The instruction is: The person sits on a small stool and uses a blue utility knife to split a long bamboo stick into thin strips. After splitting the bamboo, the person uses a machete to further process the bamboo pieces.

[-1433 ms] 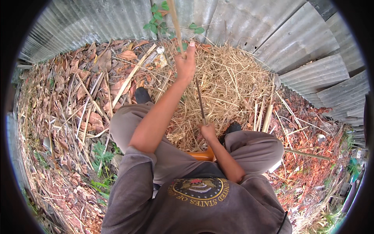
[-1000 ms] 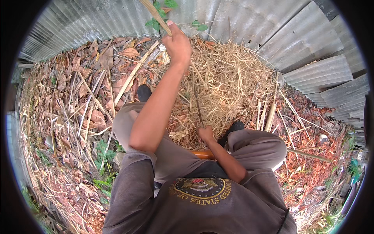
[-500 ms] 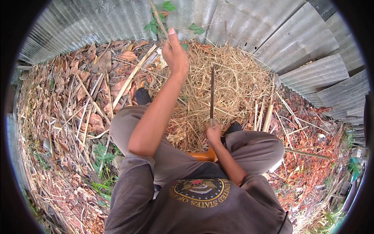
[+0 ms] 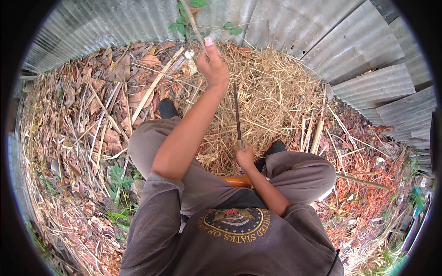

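Raised ahead toward the metal fence, my left hand [image 4: 213, 66] is closed round a thin pale stick [image 4: 192, 22], its thumb pressed along it. The stick slants up and left, past the top of the picture. Closer to my body, my right hand [image 4: 244, 157] grips a long, narrow, dark-bladed knife [image 4: 237, 112]. Its handle is hidden in the fist. The blade points away from me, its tip a little below and right of my left hand, apart from the stick. Beneath both hands lies a heap of dry straw-like shavings [image 4: 269, 94].
My bent legs flank the heap, and an orange seat [image 4: 237, 181] shows beneath me. A corrugated metal fence [image 4: 294, 27] curves across the far side. Dry leaves [image 4: 69, 103] and split strips [image 4: 156, 85] cover the left ground. Reddish litter [image 4: 368, 184] spreads at right.
My right hand and the knife have shifted left, bringing the blade nearer my left hand. The left hand, still holding the stick, has moved slightly right and toward me.
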The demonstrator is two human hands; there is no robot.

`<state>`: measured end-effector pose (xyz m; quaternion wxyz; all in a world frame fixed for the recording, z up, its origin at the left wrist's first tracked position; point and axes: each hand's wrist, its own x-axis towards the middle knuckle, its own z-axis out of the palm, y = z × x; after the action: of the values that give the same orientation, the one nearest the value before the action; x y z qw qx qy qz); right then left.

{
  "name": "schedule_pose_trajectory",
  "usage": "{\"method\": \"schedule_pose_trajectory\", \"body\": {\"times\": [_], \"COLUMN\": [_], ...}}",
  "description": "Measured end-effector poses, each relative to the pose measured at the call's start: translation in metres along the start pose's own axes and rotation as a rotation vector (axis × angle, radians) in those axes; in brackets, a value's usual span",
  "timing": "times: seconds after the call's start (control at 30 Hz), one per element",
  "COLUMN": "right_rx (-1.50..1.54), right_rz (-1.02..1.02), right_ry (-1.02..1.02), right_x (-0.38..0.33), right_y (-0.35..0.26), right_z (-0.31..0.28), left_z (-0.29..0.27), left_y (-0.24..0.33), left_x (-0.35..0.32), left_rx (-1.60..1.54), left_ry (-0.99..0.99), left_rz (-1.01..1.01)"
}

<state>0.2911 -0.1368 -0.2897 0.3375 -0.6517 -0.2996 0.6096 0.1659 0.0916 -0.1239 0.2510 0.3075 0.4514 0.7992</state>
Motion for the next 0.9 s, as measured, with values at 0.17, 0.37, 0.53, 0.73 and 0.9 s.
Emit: {"method": "schedule_pose_trajectory", "body": {"times": [0.17,0.37,0.53,0.73,0.9], "right_rx": [-0.053,-0.101,-0.175,-0.086,-0.17], "right_rz": [0.104,0.072,-0.18,0.103,-0.049], "right_ry": [-0.015,0.02,0.023,-0.046,0.075], "right_x": [-0.006,0.005,0.014,0.007,0.027], "right_y": [-0.001,0.004,0.001,-0.001,0.028], "right_z": [0.008,0.005,0.0,0.002,-0.001], "left_z": [-0.004,-0.014,-0.016,-0.016,-0.003], "left_y": [-0.007,-0.011,-0.007,-0.004,0.019], "left_x": [0.002,0.008,0.012,0.014,0.018], "left_rx": [-0.053,-0.222,-0.216,-0.218,-0.16], "left_ry": [-0.048,-0.27,-0.554,-0.526,-0.448], "left_rz": [-0.119,-0.265,-0.4,-0.371,-0.374]}}
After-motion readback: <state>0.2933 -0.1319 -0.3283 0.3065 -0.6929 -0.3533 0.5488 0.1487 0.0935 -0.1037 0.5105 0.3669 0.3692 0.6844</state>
